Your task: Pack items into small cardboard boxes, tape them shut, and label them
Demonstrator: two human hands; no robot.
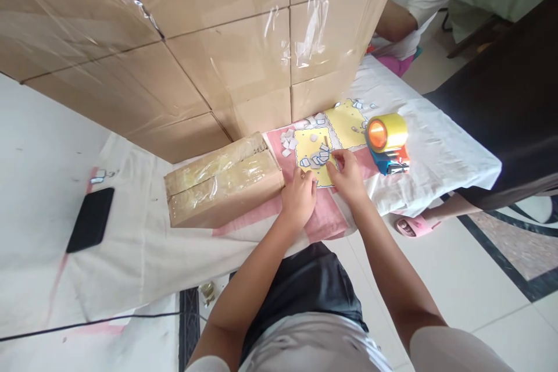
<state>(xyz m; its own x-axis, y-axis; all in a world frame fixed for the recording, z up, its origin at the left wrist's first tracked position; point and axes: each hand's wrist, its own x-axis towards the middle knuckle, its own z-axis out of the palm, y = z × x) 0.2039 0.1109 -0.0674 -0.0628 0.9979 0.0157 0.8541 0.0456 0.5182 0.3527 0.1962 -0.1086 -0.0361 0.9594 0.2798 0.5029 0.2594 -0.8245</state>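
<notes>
A yellow sheet (307, 139) with a wavy edge and small spots lies on the cloth-covered table. Small white pieces with blue edges (321, 156) are scattered over its middle. At the sheet's lower left edge my left hand (299, 196) is closed, its fingertips pinched together; whatever is between them is too small to name. My right hand (350, 179) rests over the sheet's right edge, thumb and fingers curled beside the pieces. What its fingertips hold, if anything, is hidden. Another yellow sheet (346, 125) lies just behind to the right, with several pieces around it.
A taped cardboard box (226, 186) stands left of my hands, and stacked large cartons (235, 58) rise behind. At right sits a tape dispenser (394, 160) with a yellow roll (390, 131). A black phone (90, 220) lies far left. Another person's arm (396, 20) shows beyond the cartons.
</notes>
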